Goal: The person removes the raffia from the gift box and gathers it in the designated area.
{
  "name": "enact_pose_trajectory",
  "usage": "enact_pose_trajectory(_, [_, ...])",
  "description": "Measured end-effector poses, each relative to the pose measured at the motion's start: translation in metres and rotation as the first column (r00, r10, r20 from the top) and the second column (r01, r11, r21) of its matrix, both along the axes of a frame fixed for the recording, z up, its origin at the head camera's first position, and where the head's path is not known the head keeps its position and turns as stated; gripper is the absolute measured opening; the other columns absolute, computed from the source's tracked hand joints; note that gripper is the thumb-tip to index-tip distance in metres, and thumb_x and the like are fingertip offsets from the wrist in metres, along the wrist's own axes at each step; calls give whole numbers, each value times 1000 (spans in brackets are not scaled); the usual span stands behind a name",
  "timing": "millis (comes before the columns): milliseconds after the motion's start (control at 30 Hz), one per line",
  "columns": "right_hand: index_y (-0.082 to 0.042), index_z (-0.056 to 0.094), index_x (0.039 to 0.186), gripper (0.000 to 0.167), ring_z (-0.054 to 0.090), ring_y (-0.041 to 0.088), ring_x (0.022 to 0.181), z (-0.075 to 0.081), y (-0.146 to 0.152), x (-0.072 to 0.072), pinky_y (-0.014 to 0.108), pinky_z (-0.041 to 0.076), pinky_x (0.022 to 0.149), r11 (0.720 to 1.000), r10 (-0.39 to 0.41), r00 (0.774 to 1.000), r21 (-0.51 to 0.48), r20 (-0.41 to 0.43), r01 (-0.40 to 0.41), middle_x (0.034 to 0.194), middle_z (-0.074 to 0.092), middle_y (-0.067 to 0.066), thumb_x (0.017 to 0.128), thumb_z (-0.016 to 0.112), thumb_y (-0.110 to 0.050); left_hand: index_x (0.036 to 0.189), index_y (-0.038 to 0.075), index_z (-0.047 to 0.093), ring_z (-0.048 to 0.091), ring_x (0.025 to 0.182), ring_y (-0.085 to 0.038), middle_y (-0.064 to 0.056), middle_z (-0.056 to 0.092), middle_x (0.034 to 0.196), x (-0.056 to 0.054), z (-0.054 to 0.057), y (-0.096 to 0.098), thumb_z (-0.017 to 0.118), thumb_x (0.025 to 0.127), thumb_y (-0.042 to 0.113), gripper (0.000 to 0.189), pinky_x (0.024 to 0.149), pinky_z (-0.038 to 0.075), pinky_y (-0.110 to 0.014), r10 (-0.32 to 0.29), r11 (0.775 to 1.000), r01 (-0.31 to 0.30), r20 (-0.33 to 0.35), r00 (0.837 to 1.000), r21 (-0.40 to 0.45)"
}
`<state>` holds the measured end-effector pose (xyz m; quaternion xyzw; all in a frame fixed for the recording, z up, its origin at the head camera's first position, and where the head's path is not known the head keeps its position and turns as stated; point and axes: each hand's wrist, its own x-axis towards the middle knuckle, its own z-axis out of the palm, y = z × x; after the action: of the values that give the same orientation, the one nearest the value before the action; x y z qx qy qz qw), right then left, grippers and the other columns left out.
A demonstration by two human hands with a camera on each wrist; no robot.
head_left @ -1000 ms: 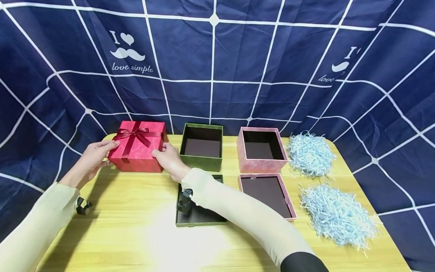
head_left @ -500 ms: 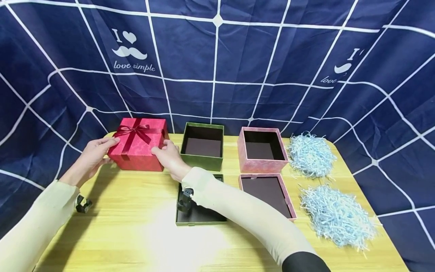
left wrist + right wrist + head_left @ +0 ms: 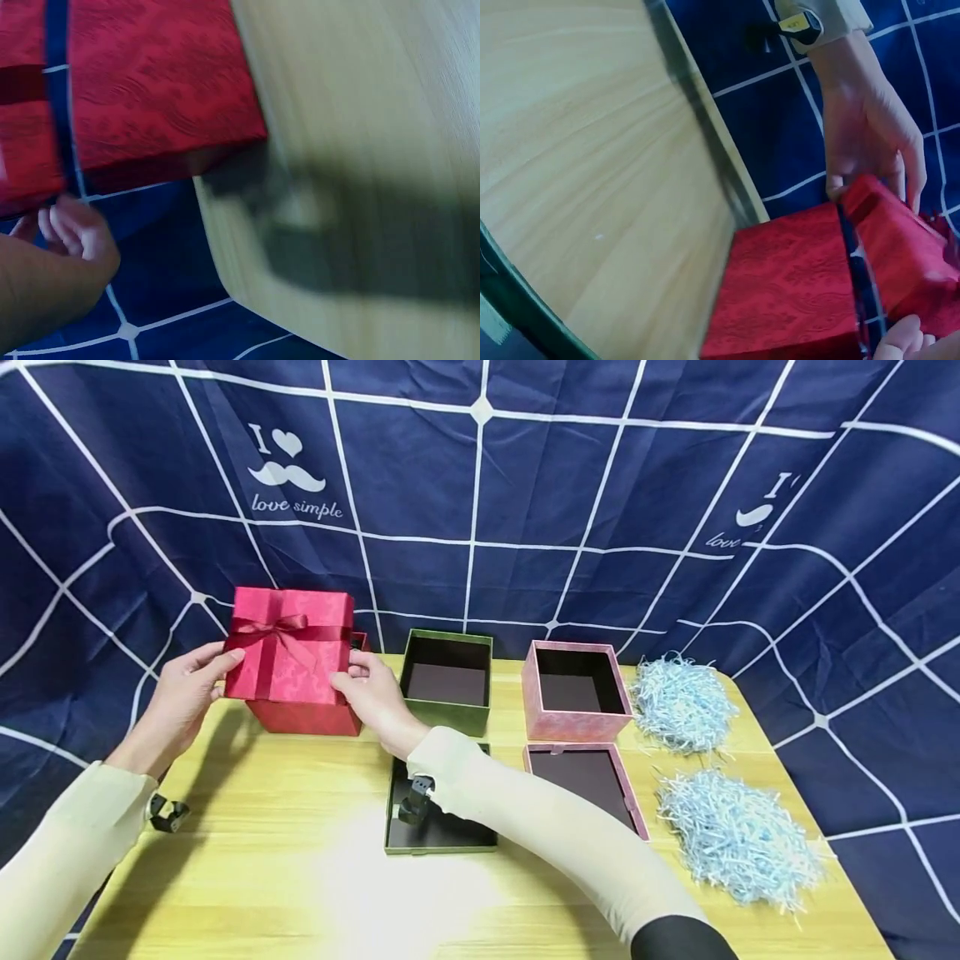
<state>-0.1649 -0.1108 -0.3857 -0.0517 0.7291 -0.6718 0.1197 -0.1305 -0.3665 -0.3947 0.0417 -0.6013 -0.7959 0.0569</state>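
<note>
A red lid (image 3: 300, 672) with a dark red ribbon bow is held up between both hands, tilted, above its red box (image 3: 303, 717). My left hand (image 3: 183, 693) grips the lid's left edge, thumb on top. At its right edge my right hand (image 3: 375, 697) pinches it the same way. In the left wrist view a gap shows between the lid (image 3: 22, 142) and the patterned box (image 3: 161, 82). The right wrist view shows the lid (image 3: 900, 247) apart from the box (image 3: 787, 277) too. The inside of the red box is mostly hidden by the lid.
An open green box (image 3: 446, 717) stands right of the red one, its lid (image 3: 442, 835) lying in front under my right forearm. Farther right are an open pink box (image 3: 577, 724), its lid (image 3: 585, 777), and two heaps of pale blue paper shreds (image 3: 686, 702). A blue curtain (image 3: 540, 485) hangs behind.
The red lid has come up off its box and moved slightly left, both hands rising with it. The red box stays on the table. The green and pink boxes have not moved.
</note>
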Motion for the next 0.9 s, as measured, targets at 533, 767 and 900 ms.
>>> enact_pose_trajectory(533, [-1,62,153,54,67,13,78,20,34,3,20,55,83,982,169,961,-44,-219,-183,83,68,1,105,77,-22,130,-1,71,65,60,-20,-13,69,72,35,24,-4,52,105,-20,36,62,56,-25,-114,987,138,-252,961,78])
enact_pose_trajectory(767, [-1,45,165,62,81,22,84,10,43,9,32,63,81,943,290,920,-87,-264,-322,92,81,11,109,70,-15,161,0,42,79,103,-30,-26,78,109,42,24,-9,39,109,-19,56,104,55,-29,-325,945,321,-288,901,-62])
enact_pose_trajectory(900, [-9,49,165,59,81,18,91,8,47,18,31,63,84,947,291,899,-37,-328,-320,104,82,9,109,69,-13,161,-7,40,74,120,-32,-26,73,131,45,23,-8,22,111,-15,53,110,52,-35,-385,918,393,-382,840,-61])
